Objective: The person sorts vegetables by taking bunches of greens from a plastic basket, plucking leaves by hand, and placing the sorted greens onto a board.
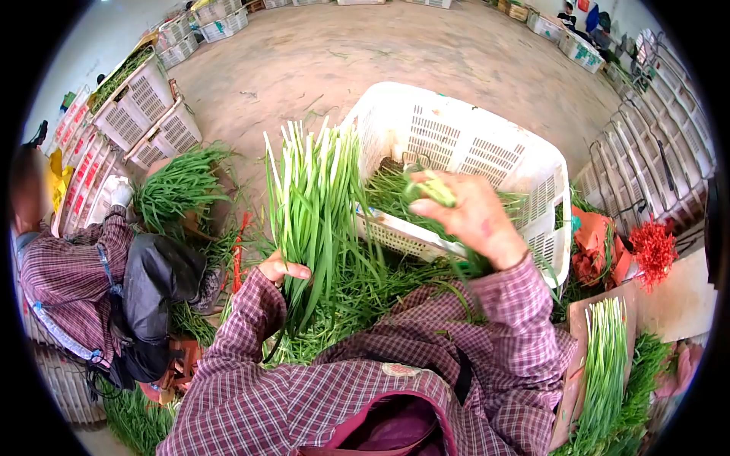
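Observation:
My left hand (283,267) is closed round the lower part of a large bunch of garlic chives (315,175), held upright with the pale stem ends on top and the green leaves hanging down. Over the near side of a white plastic crate (456,114), my right hand (479,216) is closed on a smaller bunch of garlic chives (436,188). Its pale stem ends poke out past the fingers, and leaves trail below the wrist. Inside the crate lie loose chives (391,186). More loose green leaves (342,311) cover my lap and the ground before me.
At the right, a bundle of chives (604,357) lies on a board beside red ties (652,254). A co-worker in a checked sleeve (114,228) sits at the left with a gloved hand by chives (179,186). Stacked crates (141,99) stand at the left, more crates (646,152) at the right.

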### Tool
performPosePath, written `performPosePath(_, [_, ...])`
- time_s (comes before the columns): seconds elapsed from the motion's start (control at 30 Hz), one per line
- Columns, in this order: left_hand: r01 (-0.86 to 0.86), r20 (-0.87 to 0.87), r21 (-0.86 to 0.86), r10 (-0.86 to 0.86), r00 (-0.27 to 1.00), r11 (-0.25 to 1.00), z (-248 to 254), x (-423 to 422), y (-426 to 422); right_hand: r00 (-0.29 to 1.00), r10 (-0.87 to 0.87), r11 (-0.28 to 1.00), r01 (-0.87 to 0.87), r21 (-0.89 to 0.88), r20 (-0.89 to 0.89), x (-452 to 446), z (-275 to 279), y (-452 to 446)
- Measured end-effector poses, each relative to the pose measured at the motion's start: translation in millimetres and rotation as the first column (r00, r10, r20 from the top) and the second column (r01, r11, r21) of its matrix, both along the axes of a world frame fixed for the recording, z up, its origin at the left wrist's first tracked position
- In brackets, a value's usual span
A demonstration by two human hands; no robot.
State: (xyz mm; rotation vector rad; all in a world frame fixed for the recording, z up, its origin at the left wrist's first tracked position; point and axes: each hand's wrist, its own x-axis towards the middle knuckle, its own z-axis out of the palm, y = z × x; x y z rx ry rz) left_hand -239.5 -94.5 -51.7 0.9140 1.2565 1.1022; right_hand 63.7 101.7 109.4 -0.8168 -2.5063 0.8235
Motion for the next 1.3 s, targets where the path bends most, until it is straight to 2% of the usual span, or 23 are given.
performPosePath(0.03, [0.004,0.000,-0.001,-0.004,1.000,1.000,-0.8,1.1,1.5,0.989,0.025,0.994,-0.009,0.110,-0.146,-10.8,0.4,-8.0])
performPosePath(0.1, [-0.041,0.053,-0.107,0.047,0.997,0.993,-6.2,0.6,3.1,0.986,-0.122,0.981,0.101,-0.168,-0.118,-29.7,19.8,-20.7])
performPosePath(0.13, [-0.062,0.073,-0.148,0.073,0.995,0.987,-14.8,-2.5,2.9,0.984,-0.128,0.980,0.106,-0.169,-0.122,-38.9,21.1,-23.7])
performPosePath(0.17, [-0.082,0.092,-0.186,0.101,0.991,0.979,-21.0,-5.6,3.3,0.955,-0.143,0.976,0.092,-0.199,-0.259,-47.0,22.0,-25.3])
performPosePath(0.2, [-0.022,0.097,-0.133,0.035,0.995,0.991,-14.0,-3.4,7.4,0.908,-0.157,0.972,0.072,-0.225,-0.389,-53.8,22.5,-25.9])
performPosePath(0.37, [0.085,0.123,-0.087,-0.074,0.990,0.993,1.6,6.2,11.3,0.909,-0.130,0.987,0.079,-0.143,-0.397,-67.8,18.5,-26.4])
performPosePath(0.43, [0.039,0.182,-0.052,-0.028,0.983,0.998,-13.0,-1.3,7.9,0.884,-0.224,0.960,0.127,-0.250,-0.410,-56.8,23.8,-24.6])
performPosePath(0.47, [0.128,0.276,0.067,-0.142,0.951,0.989,-19.0,-8.6,8.0,0.769,-0.165,0.986,0.118,-0.117,-0.617,-47.1,18.1,-16.5])
performPosePath(0.5, [0.105,0.321,0.098,-0.132,0.938,0.990,-15.9,-7.3,5.9,0.792,-0.347,0.924,0.197,-0.327,-0.503,-26.5,35.8,-21.5])
performPosePath(0.57, [-0.004,0.300,0.077,-0.019,0.954,0.997,-23.5,-19.3,0.9,0.632,-0.396,0.918,0.285,-0.276,-0.666,5.0,49.0,-7.6])
performPosePath(0.63, [0.078,0.375,0.148,-0.129,0.918,0.986,-30.1,-35.5,-2.2,0.687,-0.435,0.894,0.409,-0.186,-0.582,39.6,52.5,10.4])
performPosePath(0.7, [0.113,0.502,0.294,-0.254,0.827,0.949,-28.8,-32.3,3.5,0.834,-0.379,0.925,0.349,-0.150,-0.402,50.4,44.7,10.2])
performPosePath(0.77, [0.109,0.505,0.354,-0.288,0.814,0.929,-21.2,-29.7,9.0,0.967,-0.221,0.975,0.223,0.004,-0.127,39.7,19.4,4.7])
performPosePath(0.8, [0.195,0.444,0.475,-0.425,0.789,0.858,-32.0,-36.2,16.9,0.973,-0.193,0.976,0.178,-0.123,-0.125,31.0,15.1,-1.5])
performPosePath(0.83, [0.276,0.364,0.584,-0.550,0.752,0.763,-26.8,-35.0,24.3,0.978,-0.164,0.961,0.129,-0.246,-0.128,21.9,14.5,-7.2])
performPosePath(0.87, [0.307,0.410,0.587,-0.603,0.685,0.749,-23.9,-29.5,28.2,0.977,-0.165,0.962,0.129,-0.242,-0.132,14.2,17.8,-7.7])
performPosePath(0.93, [0.333,0.396,0.598,-0.630,0.668,0.729,-20.1,-21.0,35.3,0.946,-0.246,0.872,0.122,-0.475,-0.210,0.8,27.0,-0.5])
performPosePath(0.97, [0.335,0.406,0.600,-0.638,0.655,0.726,-7.0,-6.4,41.7,0.942,-0.257,0.873,0.130,-0.470,-0.215,-4.3,23.7,8.0])
performPosePath(1.03, [0.361,0.382,0.659,-0.707,0.595,0.660,-5.9,7.2,58.8,0.862,-0.261,0.697,-0.143,-0.703,-0.435,-13.6,4.4,27.2])
performPosePath(1.1, [0.431,0.378,0.671,-0.779,0.500,0.603,-16.9,17.2,70.5,0.821,-0.285,0.640,-0.221,-0.736,-0.494,-15.5,-5.1,31.5])
performPosePath(1.17, [0.459,0.387,0.689,-0.820,0.421,0.561,-8.6,39.0,84.6,0.764,-0.376,0.475,-0.327,-0.817,-0.524,-15.9,-11.3,37.7])
performPosePath(1.27, [0.498,0.370,0.733,-0.886,0.280,0.463,-8.7,76.6,101.7,0.727,-0.411,0.521,-0.307,-0.796,-0.550,-5.0,-10.9,39.1])
performPosePath(1.3, [0.521,0.401,0.739,-0.901,0.169,0.427,-8.9,91.6,109.3,0.705,-0.431,0.535,-0.304,-0.788,-0.564,0.7,-8.7,40.9])
